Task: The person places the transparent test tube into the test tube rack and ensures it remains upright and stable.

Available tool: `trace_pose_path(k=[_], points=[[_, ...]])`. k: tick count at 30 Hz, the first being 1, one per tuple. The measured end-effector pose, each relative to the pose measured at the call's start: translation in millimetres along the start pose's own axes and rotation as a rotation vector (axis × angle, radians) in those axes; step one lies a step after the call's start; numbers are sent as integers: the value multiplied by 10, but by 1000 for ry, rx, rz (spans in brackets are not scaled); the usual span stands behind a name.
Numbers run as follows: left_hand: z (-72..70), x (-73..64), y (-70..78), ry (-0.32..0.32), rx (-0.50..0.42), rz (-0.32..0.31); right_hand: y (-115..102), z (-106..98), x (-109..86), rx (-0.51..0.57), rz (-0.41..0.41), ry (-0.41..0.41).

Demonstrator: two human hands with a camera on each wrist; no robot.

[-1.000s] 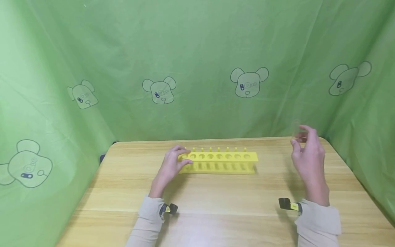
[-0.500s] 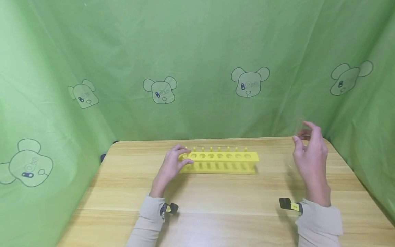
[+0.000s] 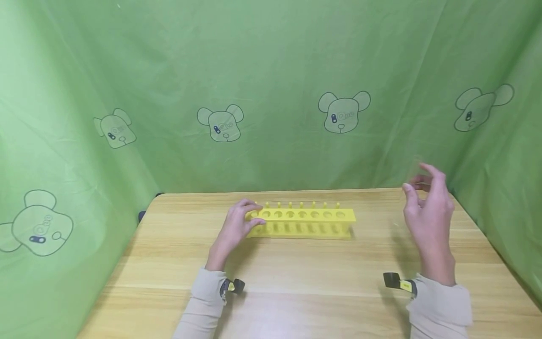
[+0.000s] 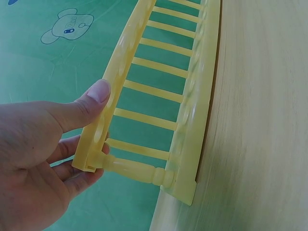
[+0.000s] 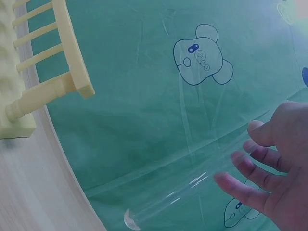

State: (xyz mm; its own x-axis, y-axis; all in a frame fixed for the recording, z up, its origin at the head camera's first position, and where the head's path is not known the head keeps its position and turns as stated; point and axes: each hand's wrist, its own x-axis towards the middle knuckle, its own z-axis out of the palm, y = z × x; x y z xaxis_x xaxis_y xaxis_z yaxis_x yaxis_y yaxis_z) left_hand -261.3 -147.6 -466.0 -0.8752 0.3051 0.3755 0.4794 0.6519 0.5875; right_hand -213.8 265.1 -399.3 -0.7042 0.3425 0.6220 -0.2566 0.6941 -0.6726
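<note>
A yellow test tube rack (image 3: 305,216) stands on the table, its row of pegs along the far side. At its left end, my left hand (image 3: 233,223) grips the upper plate, thumb on the near side and fingers on the far side, as the left wrist view shows. To the right of the rack, my right hand (image 3: 429,214) is raised over the table. It holds a clear test tube (image 5: 187,185) between thumb and fingers. The tube's rounded end points down and away from the palm; in the head view the glass is barely visible.
The wooden table (image 3: 292,278) has its back edge close to a green curtain (image 3: 271,160) printed with bear heads. Curtain walls also rise on the left and right. Each wrist carries a small black camera, one of them the right wrist camera (image 3: 391,280).
My right hand has drifted slightly right and upward with the test tube. The left hand and the rack have stayed in place.
</note>
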Motion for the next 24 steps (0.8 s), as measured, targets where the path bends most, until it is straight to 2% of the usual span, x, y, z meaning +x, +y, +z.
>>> trace_pose_path(k=[12, 24], points=[[-6, 0, 19, -8, -9, -7, -78, 0, 2, 56, -7, 50], [10, 6, -10, 2, -6, 10, -174, 24, -15, 107, -32, 62]])
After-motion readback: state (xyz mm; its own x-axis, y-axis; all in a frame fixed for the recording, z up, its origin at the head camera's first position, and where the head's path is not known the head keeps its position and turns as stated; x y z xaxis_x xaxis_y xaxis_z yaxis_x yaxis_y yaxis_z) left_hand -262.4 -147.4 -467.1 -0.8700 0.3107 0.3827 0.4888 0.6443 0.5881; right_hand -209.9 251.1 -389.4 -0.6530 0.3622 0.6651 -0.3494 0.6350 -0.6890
